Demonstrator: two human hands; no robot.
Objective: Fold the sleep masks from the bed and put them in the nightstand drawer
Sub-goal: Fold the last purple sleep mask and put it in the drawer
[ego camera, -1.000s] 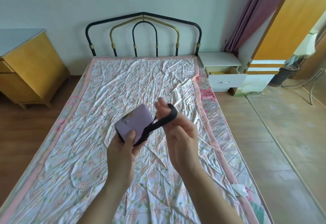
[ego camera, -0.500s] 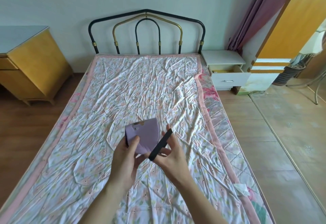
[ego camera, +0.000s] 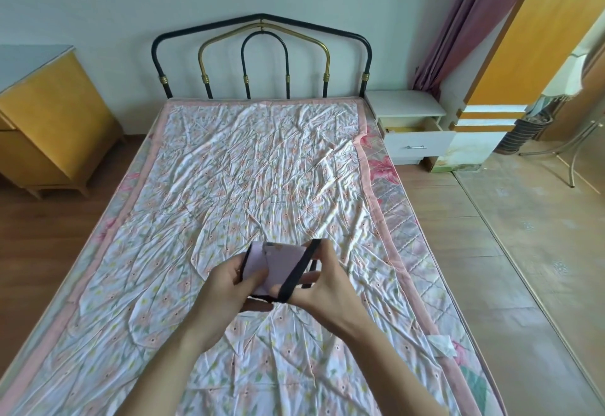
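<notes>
A folded lilac sleep mask (ego camera: pixel 281 262) is held above the middle of the bed (ego camera: pixel 248 167). My left hand (ego camera: pixel 229 284) grips its left side, thumb on the front. The mask's black elastic strap (ego camera: pixel 299 270) runs diagonally across the front of the mask. My right hand (ego camera: pixel 322 288) holds that strap stretched over its fingers. The white nightstand (ego camera: pixel 406 109) stands at the bed's far right corner, its drawer (ego camera: pixel 420 144) pulled open. No other mask shows on the bed.
A wooden cabinet (ego camera: pixel 49 127) stands left of the bed. A metal headboard (ego camera: pixel 262 55) is against the back wall. A purple curtain (ego camera: pixel 471 23) and an orange door (ego camera: pixel 530 32) are at the right, with tiled floor (ego camera: pixel 510 252) beside the bed.
Both hands lowered with the mask. The right hand drew the black strap from the mask's right side across its front.
</notes>
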